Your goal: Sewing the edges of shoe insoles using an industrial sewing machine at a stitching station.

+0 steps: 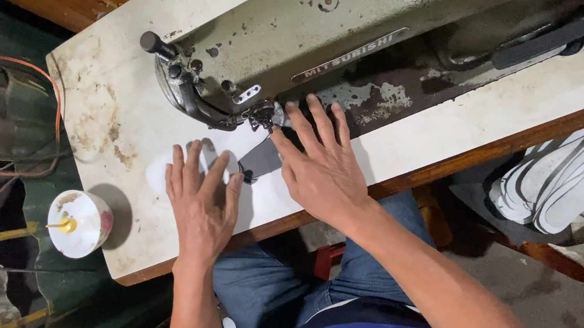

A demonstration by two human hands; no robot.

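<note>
Left hand (202,201) flat, open on white fabric (267,199) near table edge (274,225); our right hand (323,165) open, pressing grey piece (262,158) beside needle.

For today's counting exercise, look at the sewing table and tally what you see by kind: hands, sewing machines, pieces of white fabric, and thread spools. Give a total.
Hands: 2, the left hand and the right hand, both flat on the fabric
Sewing machine: 1
White fabric piece: 1
Thread spool, white: 1
Total: 5
</note>
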